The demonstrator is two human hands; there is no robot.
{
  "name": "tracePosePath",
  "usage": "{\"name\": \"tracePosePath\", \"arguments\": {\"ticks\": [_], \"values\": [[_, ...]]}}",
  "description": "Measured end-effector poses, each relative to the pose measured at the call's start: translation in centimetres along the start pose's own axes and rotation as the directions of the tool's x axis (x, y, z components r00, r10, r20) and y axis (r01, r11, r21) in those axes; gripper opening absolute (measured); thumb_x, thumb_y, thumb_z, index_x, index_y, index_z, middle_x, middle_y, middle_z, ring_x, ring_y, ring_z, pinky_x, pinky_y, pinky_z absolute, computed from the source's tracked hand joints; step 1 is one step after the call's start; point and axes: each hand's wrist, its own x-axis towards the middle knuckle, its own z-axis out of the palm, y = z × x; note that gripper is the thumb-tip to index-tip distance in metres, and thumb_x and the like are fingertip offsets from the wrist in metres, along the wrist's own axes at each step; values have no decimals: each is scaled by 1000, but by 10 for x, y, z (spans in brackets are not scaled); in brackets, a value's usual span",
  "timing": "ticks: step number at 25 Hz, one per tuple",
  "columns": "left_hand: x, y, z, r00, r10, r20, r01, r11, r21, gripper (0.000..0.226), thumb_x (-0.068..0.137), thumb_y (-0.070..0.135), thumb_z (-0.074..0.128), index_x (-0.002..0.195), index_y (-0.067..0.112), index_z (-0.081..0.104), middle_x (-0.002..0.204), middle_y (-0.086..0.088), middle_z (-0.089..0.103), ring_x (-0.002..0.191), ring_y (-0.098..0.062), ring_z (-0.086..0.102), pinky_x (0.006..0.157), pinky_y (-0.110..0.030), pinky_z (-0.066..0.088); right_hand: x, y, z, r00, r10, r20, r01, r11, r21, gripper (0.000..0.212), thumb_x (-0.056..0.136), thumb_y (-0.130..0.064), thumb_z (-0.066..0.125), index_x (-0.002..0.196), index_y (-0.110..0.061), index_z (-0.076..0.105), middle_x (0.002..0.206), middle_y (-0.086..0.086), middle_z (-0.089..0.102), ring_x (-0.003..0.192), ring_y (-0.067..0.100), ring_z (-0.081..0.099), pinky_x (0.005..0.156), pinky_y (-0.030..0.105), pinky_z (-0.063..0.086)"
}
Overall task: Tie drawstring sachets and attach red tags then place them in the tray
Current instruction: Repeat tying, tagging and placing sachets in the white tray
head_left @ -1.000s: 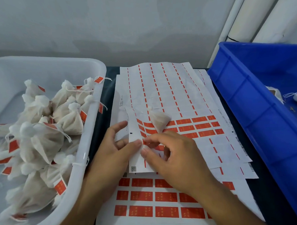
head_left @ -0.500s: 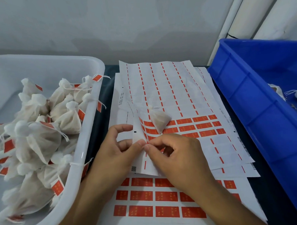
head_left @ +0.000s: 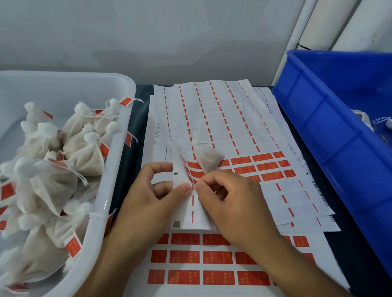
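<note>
Head cam is all we've got, so here goes. Our left hand (head_left: 146,209) has thumb and fingers curled, pinching the lifted edge of the top label sheet (head_left: 223,129) and bending it up. Our right hand (head_left: 233,205) is curled too, fingertips pinched right at that same edge, at about 3 o'clock from the left thumb. It looks like we're picking a red tag (head_left: 193,187) off the backing, though we can't tell whether the tag is actually free yet.

What could bite us: the backing is thin, floppy paper, already creased, so pulling too hard could tear the strip or fold the sticky tag onto itself. The sachet (head_left: 207,158) sits loose on the sheet at 12 o'clock from our fingertips, touching the raised part, so bending the sheet further could tip it off. Its string is too fine to make out here.

Materials: the sachet is soft off-white mesh cloth, a lumpy teardrop with a gathered neck. Tags are glossy red rectangles in neat rows, and the empty rows leave only thin red dashes. More full sheets lie underneath at 6 o'clock.

The white tray (head_left: 115,165) at 9 o'clock is smooth translucent plastic with rounded corners, and it's piled with finished, tagged sachets. The blue bin (head_left: 324,129) at 3 o'clock is hard ribbed plastic holding a few loose bags.
</note>
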Motion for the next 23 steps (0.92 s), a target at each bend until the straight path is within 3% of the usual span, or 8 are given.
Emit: {"name": "tracePosePath", "arguments": {"ticks": [5,9,11,14,16,18,20,23], "values": [[1,-1,3,994,33,-105,-27,998,63,43,92,27,71,118,50,46,95,14,76,75,-18,77,57,-34,62,6,2,-5,998,59,-31,-55,991,126,17,94,-56,56,88,-40,61,84,-27,68,91,-13,63,61,2,48],[5,-6,2,966,147,-215,-92,965,244,64,90,25,74,130,56,35,100,22,63,78,9,69,48,-14,53,9,0,-16,991,133,35,-137,922,362,19,100,-44,56,93,-30,66,74,-12,73,53,6,65,48,12,47],[5,-7,1,950,202,-238,-111,931,347,75,87,22,77,136,57,32,106,30,54,82,16,64,47,-10,50,11,-2,-25,986,157,57,-166,878,449,19,103,-39,56,93,-29,69,78,-7,77,48,7,62,47,13,47],[2,-10,4,951,215,-224,-48,815,578,79,85,26,78,138,58,29,139,20,45,85,6,57,69,-13,53,14,-1,-40,977,210,37,-186,758,625,25,103,-37,57,84,-34,73,89,-2,79,50,7,60,48,17,47],[-4,-9,8,959,209,-190,2,666,746,81,87,35,74,142,58,21,153,16,24,88,5,54,64,-9,49,16,2,-48,970,239,41,-195,671,716,26,102,-34,58,82,-34,76,94,2,80,52,7,61,49,18,47],[-7,-9,11,945,293,-143,-2,442,897,90,84,45,72,144,58,7,159,21,2,126,-10,52,91,-28,54,18,6,-53,961,271,59,-214,591,778,22,100,-33,62,86,-29,78,95,4,79,54,8,61,51,18,47],[-5,-5,15,934,342,-100,-11,306,952,99,80,52,70,144,58,-5,162,19,-8,150,-21,25,111,-46,40,21,10,-54,955,291,59,-215,541,813,21,99,-33,63,89,-25,79,95,5,79,56,8,62,56,21,48],[12,10,29,928,359,-101,-37,357,933,81,85,60,59,144,58,3,161,10,24,140,-18,42,102,-45,49,24,13,-54,949,313,37,-200,506,839,27,101,-31,60,81,-25,78,92,6,78,57,9,63,59,26,47]]}}
